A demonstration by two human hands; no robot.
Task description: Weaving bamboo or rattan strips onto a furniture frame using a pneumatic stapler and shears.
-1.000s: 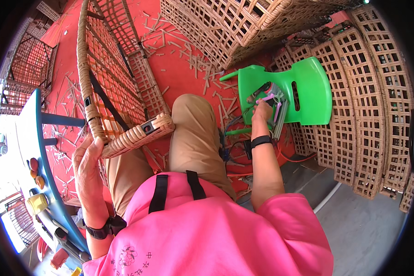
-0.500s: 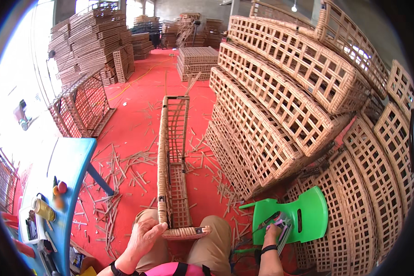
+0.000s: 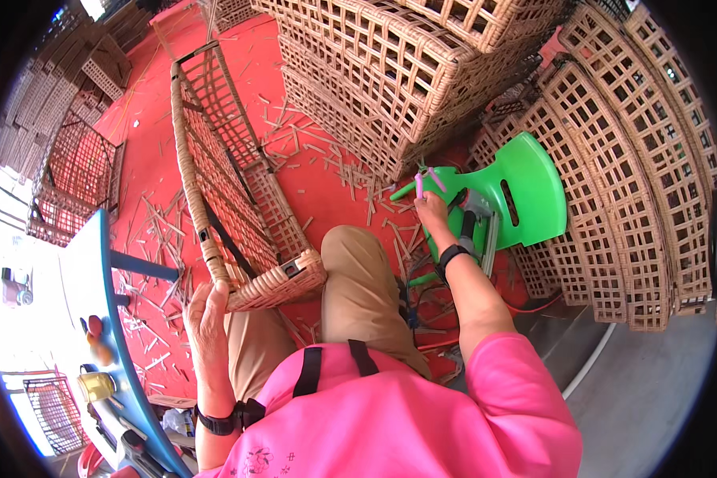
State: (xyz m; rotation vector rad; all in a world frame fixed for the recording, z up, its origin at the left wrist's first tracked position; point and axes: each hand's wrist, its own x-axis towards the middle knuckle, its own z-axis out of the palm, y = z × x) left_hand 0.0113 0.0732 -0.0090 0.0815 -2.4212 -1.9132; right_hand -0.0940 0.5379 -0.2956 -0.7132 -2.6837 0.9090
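A long woven rattan frame (image 3: pixel 190 171) stretches away from my knees, its near end resting by my left thigh. My left hand (image 3: pixel 207 323) is closed around the near left corner of that frame. Over the front of a green plastic chair (image 3: pixel 530 187), my right hand (image 3: pixel 432 213) grips purple-handled pliers (image 3: pixel 420 186), their small head pointing away from me. On the chair, just right of my right wrist, lies a grey and black nail gun (image 3: pixel 475 209), partly hidden by my hand and forearm.
Stacked rattan woven panels (image 3: pixel 390 72) rise ahead on the right, and more lean (image 3: pixel 605 215) beyond the chair. A blue table (image 3: pixel 103 295) at left carries a yellow tape roll (image 3: pixel 95 387) and tools. Cut rattan strips (image 3: pixel 155 215) litter the red floor covering (image 3: pixel 147 151).
My right hand has come up from the tools on the chair with the purple-handled pliers. My left hand stays on the frame's corner. The view has tilted down and turned right.
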